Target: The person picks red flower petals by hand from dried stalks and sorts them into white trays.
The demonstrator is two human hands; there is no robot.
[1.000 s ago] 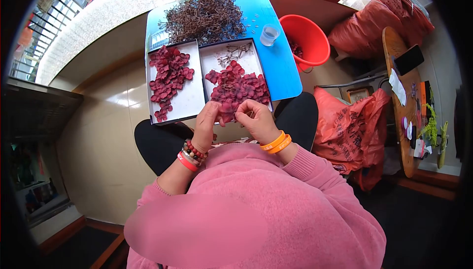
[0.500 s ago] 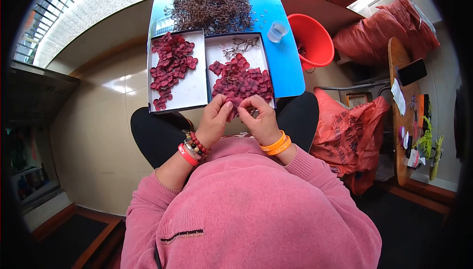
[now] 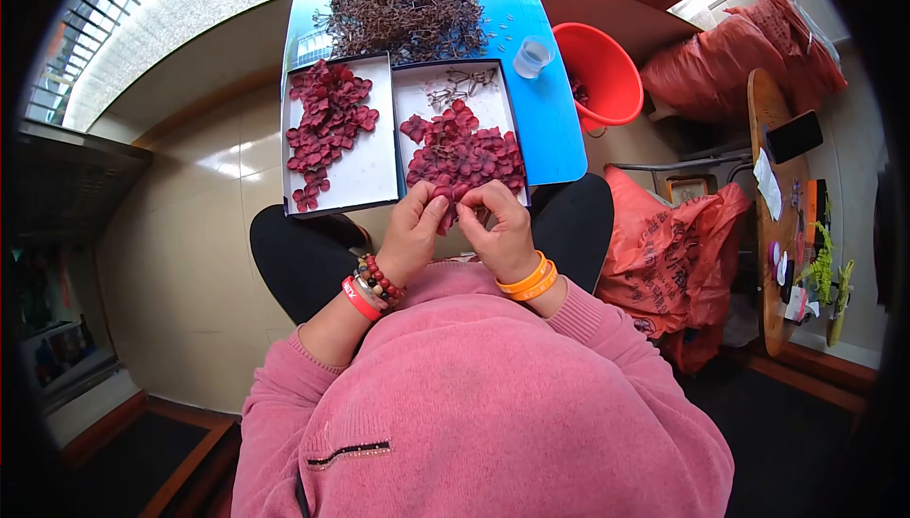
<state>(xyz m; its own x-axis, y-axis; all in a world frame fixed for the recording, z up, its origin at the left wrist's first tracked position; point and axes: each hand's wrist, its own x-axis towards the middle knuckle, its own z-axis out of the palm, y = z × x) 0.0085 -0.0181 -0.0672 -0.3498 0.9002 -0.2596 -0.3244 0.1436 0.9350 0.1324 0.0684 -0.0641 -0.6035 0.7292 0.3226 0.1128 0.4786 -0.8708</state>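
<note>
My left hand (image 3: 411, 229) pinches a dark red fabric flower (image 3: 445, 218) between thumb and fingers, just off the near edge of the right tray. On the flower's other side, my right hand (image 3: 500, 232) has its thumb and finger closed at the petals. Red flowers (image 3: 469, 153) are heaped in the right white tray (image 3: 485, 96), with a few brown stems (image 3: 462, 89) at its far end. More red flowers (image 3: 327, 125) lie in the left white tray (image 3: 367, 172). A large tangle of brown stems (image 3: 408, 11) sits behind the trays.
Both trays rest on a blue table (image 3: 555, 144). A clear cup (image 3: 534, 56) and small pale pieces (image 3: 504, 33) are at its right side. Beyond that edge is a red bucket (image 3: 602, 72). Red bags (image 3: 668, 253) and a wooden table (image 3: 773, 205) with a phone (image 3: 794, 138) stand right.
My right fingers have shifted slightly at the flower and are drawn closer together. My left hand keeps its hold, nearly still.
</note>
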